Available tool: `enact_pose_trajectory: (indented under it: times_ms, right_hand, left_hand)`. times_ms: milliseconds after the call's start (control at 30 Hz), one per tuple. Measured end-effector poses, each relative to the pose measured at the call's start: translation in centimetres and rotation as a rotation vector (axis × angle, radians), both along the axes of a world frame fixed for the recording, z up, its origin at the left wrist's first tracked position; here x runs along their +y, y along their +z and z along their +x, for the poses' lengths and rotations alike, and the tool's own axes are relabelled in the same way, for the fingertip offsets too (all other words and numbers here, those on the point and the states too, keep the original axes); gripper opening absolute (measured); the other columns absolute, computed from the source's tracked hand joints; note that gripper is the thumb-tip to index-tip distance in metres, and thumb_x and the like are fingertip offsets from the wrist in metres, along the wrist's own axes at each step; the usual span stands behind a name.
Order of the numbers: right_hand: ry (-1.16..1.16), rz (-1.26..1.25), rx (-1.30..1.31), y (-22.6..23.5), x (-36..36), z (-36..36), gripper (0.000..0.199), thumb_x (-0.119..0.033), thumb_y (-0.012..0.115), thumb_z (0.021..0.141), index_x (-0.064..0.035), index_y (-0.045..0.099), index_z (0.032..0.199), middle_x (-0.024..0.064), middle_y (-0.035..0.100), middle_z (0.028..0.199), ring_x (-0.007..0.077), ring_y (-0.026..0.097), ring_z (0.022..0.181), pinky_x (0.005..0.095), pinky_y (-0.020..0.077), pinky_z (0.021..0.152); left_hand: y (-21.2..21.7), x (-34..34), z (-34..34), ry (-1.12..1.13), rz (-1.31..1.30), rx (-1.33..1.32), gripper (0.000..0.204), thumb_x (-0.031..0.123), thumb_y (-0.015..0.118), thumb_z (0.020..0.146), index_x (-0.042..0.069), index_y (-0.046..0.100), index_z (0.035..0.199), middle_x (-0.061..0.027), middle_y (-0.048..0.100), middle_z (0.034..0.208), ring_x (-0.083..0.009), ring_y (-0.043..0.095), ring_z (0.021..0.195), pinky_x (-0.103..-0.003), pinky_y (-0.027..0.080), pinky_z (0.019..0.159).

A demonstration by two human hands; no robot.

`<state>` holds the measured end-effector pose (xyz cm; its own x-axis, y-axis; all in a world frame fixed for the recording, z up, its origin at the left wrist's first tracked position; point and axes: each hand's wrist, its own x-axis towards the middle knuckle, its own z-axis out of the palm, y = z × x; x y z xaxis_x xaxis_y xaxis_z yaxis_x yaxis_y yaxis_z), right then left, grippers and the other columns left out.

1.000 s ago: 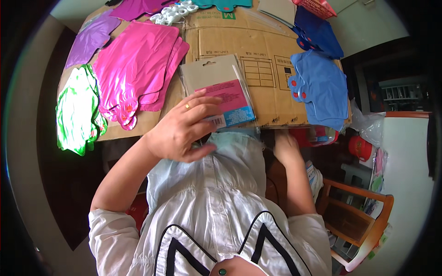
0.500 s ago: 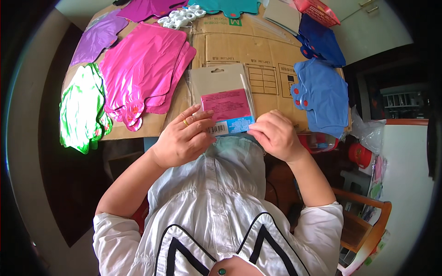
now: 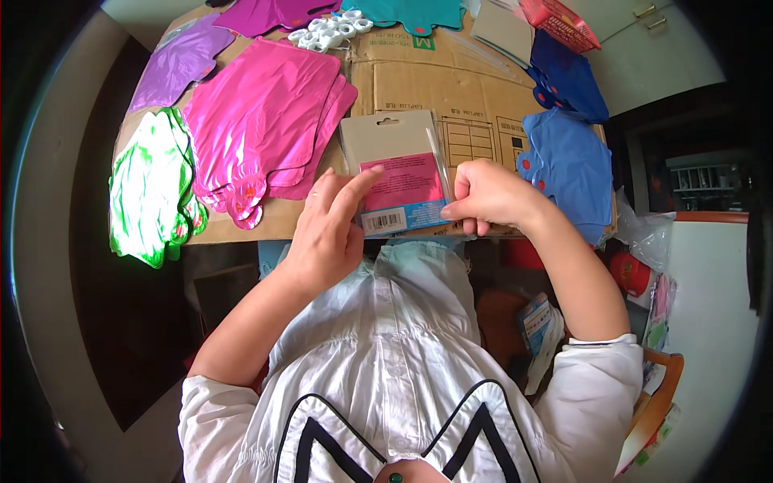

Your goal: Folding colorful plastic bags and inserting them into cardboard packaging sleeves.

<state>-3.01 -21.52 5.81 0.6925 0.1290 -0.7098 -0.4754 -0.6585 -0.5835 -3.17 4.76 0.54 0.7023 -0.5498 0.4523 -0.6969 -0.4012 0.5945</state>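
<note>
A flat clear packet (image 3: 394,133) lies at the front edge of the cardboard-covered table. Inside it are a pale card with a hang hole, a pink panel and a blue strip with a barcode. My left hand (image 3: 326,229) rests at its left side, index finger stretched over the pink panel, the other fingers partly bent and a ring on one. At the packet's lower right corner, my right hand (image 3: 491,197) pinches the clear plastic edge between thumb and fingers.
Pink foil balloons (image 3: 262,117) lie flat in a stack on the left, beside green (image 3: 149,185) and purple ones (image 3: 181,64). White rolls (image 3: 330,32) sit at the back. Blue foil balloons (image 3: 568,165) lie on the right; a red basket (image 3: 560,24) stands behind them.
My left hand has lifted its fingers off the packet's lower edge, with the index finger now extended over the pink panel. My right hand stays at the lower right corner, its forearm swung outward.
</note>
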Motion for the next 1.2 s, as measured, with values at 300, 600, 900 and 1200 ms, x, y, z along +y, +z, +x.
enact_pose_trajectory:
  times_ms: [300, 600, 900, 1200]
  right_hand:
    - [0.000, -0.045, -0.054, 0.1, -0.2, -1.3, 0.030, -0.019, 0.075, 0.084, -0.0010, 0.052, 0.074, 0.0091, 0.062, 0.057, 0.0127, 0.058, 0.044, 0.0256, 0.0445, 0.037]
    - [0.005, 0.031, -0.076, 1.5, -3.5, -9.0, 0.020, -0.017, 0.072, 0.082, 0.0026, 0.070, 0.087, 0.0099, 0.069, 0.071, 0.0128, 0.062, 0.051, 0.0273, 0.0506, 0.050]
    - [-0.671, 0.747, -0.208, -5.9, 3.3, -11.9, 0.024, -0.024, 0.066, 0.093, -0.0021, 0.070, 0.099, -0.0011, 0.066, 0.087, 0.0062, 0.058, 0.076, 0.0234, 0.0481, 0.066]
    - [-0.580, 1.451, -0.267, -6.5, 2.3, -15.5, 0.029, -0.020, 0.063, 0.091, 0.0017, 0.062, 0.110, 0.0208, 0.061, 0.115, 0.0301, 0.063, 0.095, 0.0389, 0.0509, 0.080]
  left_hand:
    - [-1.2, -4.8, -1.7, -0.098, 0.551, -0.275, 0.068, 0.016, 0.057, 0.082, -0.001, 0.038, 0.144, -0.0173, 0.032, 0.153, -0.0321, 0.027, 0.144, -0.051, 0.017, 0.117]
    - [-0.9, -3.9, -2.0, -0.131, 0.548, -0.269, 0.063, 0.015, 0.051, 0.087, 0.008, 0.035, 0.148, -0.0160, 0.034, 0.152, -0.0310, 0.031, 0.142, -0.052, 0.021, 0.115]
    - [0.5, -2.3, -1.3, -0.392, 0.129, -0.284, 0.056, 0.010, 0.056, 0.085, 0.007, 0.047, 0.140, -0.0186, 0.045, 0.144, -0.0334, 0.045, 0.133, -0.050, 0.034, 0.110]
    - [-0.5, -3.3, -6.2, -0.538, -0.161, 0.381, 0.076, 0.014, 0.075, 0.079, 0.004, 0.036, 0.143, -0.0237, 0.045, 0.138, -0.0380, 0.050, 0.123, -0.042, 0.046, 0.095]
